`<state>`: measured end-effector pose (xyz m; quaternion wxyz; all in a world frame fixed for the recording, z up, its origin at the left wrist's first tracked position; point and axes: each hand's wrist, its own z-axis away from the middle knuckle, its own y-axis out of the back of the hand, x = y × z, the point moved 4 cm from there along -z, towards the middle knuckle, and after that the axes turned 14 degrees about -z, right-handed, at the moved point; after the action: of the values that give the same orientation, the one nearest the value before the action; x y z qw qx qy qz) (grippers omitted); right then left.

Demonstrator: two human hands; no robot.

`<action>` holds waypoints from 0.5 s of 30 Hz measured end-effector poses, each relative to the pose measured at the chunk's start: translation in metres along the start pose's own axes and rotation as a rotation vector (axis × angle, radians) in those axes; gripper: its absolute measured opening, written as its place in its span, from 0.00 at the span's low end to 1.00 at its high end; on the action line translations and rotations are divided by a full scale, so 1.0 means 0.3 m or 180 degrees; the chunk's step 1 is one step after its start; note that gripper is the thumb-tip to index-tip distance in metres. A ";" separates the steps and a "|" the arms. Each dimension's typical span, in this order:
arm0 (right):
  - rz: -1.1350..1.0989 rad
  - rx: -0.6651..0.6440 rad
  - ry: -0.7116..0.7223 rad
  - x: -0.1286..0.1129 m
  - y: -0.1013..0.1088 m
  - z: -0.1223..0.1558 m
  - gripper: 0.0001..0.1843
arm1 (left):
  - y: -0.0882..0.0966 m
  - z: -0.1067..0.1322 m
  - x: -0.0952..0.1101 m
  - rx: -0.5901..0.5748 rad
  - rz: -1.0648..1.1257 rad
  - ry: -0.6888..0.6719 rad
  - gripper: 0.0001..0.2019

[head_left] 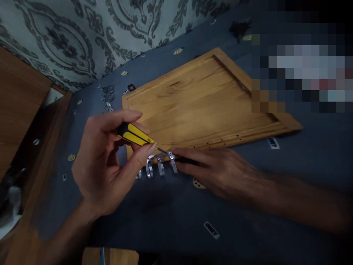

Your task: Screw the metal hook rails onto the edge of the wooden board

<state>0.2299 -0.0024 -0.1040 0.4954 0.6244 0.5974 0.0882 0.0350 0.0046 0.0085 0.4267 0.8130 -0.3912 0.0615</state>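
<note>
Near the centre of the frame, the left hand grasps the screwdriver, thumb and fingers around its yellow and black handle. The shaft slants down to the right, its tip at the plate of the end hook, the rightmost in a short row of hooks along the lower edge of the board. The right hand, right of centre, has its fingertips right beside that plate, seemingly to steady it; whether they pinch it or only rest against it, I cannot tell.

The plate shows two screw heads, and the tip is too small in view to say whether it sits in one. The shaft looks rather flat to the plate, so good work here probably calls for lifting the handle until shaft and screw line up; a slanted tip may ride out and chew the slot. Firm pressure first, then slow turns, should suit such small screws. The right fingertips would do well to keep the plate square with its neighbours, yet clear of the tip's path should it slip. The board lies on the patterned cloth, which may give a little, so bracing the board with the right palm seems wise. The holes farther right along the edge are best left uncovered.
</note>
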 end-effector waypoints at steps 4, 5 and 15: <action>0.0035 0.0098 0.0076 0.005 -0.003 0.004 0.32 | -0.004 -0.003 0.005 0.0058 -0.0068 -0.0079 0.22; 0.0048 0.0086 0.0048 0.008 -0.006 0.005 0.33 | -0.005 -0.003 0.005 0.0059 -0.0085 -0.0105 0.22; 0.0111 -0.0146 -0.0095 0.011 -0.017 0.004 0.35 | -0.017 0.005 -0.010 -0.0047 -0.0024 -0.0042 0.25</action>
<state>0.2282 -0.0014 -0.1098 0.5169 0.6244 0.5768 0.1011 0.0362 0.0068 0.0029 0.4304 0.8118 -0.3914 0.0516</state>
